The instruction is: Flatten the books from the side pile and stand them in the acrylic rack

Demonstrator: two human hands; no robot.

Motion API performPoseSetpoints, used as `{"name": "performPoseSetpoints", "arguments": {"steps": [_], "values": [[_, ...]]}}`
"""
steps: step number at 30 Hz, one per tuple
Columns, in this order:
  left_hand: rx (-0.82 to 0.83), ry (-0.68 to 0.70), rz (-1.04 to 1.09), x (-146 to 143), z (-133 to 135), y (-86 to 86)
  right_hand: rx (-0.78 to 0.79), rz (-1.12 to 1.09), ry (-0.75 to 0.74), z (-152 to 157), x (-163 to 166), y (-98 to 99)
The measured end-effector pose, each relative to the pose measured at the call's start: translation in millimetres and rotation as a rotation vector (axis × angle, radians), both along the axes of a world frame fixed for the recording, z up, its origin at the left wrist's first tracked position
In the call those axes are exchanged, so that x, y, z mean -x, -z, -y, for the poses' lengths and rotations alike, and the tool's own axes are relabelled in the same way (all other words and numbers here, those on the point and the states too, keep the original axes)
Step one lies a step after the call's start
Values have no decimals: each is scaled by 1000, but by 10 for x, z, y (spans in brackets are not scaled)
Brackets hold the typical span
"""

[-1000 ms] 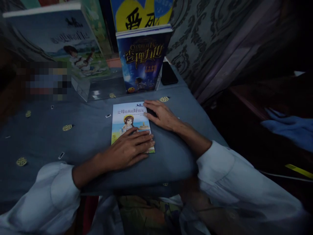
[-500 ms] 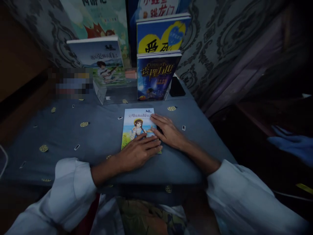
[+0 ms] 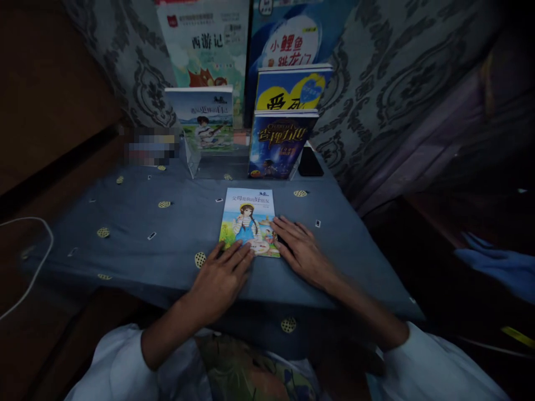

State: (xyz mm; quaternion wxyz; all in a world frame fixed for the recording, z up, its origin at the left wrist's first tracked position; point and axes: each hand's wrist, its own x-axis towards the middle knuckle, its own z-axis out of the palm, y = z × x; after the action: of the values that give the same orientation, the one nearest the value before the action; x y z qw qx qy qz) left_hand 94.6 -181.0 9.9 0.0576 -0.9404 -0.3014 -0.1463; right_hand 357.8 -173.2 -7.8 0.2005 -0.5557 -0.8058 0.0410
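A closed paperback book (image 3: 246,220) lies flat on the blue-grey tablecloth, its cover showing a girl in a yellow hat and Chinese lettering. My left hand (image 3: 223,273) rests at the book's near left corner, with outstretched fingers over the lower edge of the cover. Along the right side of the book lies my right hand (image 3: 301,250), palm down, its fingertips touching the cover's edge. Neither hand grips anything. A small dark patch shows under the right hand's fingers; I cannot make out what it is.
Behind the book, a clear acrylic stand (image 3: 217,166) holds several upright books, among them a dark blue one (image 3: 278,147) and one with a guitar player (image 3: 204,120). A black phone (image 3: 310,161) lies right of the stand. A white cable (image 3: 49,245) hangs at the left.
My hands have drawn apart and back towards me, uncovering more of the cover. My left hand has moved from the cover's middle to its near left corner. The camera view has shifted.
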Motion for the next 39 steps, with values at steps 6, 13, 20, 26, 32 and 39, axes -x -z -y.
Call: {"name": "performPoseSetpoints", "arguments": {"steps": [6,13,20,26,32,39], "values": [[5,-131,50,255,77,82,-78,-5,-73,199,593,-76],[75,-122,106,302,69,125,-78,-38,-183,342,1161,-7],[49,-125,97,295,58,92,-104,-5,-91,546,795,67],[47,-118,70,286,55,65,-152,-10,-34,670,652,99],[53,-96,32,266,28,0,-108,-71,-45,666,566,38],[135,-50,-48,204,-195,-148,-104,-122,-69,519,437,-59]]}}
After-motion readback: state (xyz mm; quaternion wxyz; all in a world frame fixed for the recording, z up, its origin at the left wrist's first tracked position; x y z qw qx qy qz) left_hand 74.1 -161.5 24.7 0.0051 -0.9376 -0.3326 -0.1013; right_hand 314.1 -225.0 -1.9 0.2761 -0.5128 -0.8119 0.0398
